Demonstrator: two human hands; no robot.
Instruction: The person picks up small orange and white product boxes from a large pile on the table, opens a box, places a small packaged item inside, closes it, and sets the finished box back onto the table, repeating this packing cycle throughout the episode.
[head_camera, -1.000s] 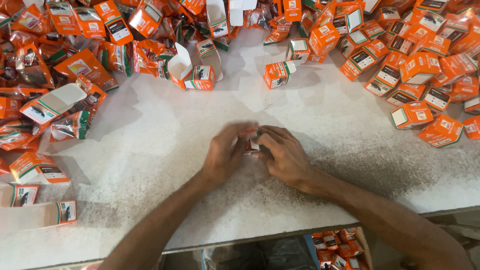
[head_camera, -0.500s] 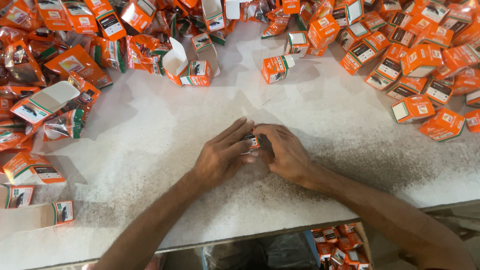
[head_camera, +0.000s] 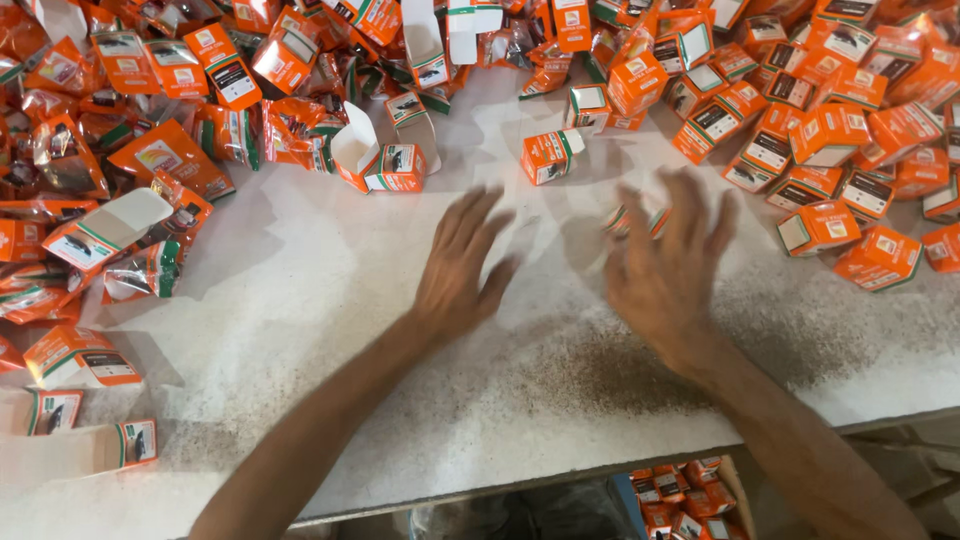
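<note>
The white table (head_camera: 300, 300) is ringed from nine to three o'clock by heaped orange cartons (head_camera: 830, 130). Both hands are spread open and blurred: the left hand (head_camera: 462, 262) is empty, and a small orange box (head_camera: 632, 218) is half hidden at twelve o'clock of the right hand (head_camera: 668, 270). That box could be lost among the lookalike cartons.

Orange cartons (head_camera: 760, 110) and foil sachets (head_camera: 70, 150) ring the speckled white table (head_camera: 300, 330).
</note>
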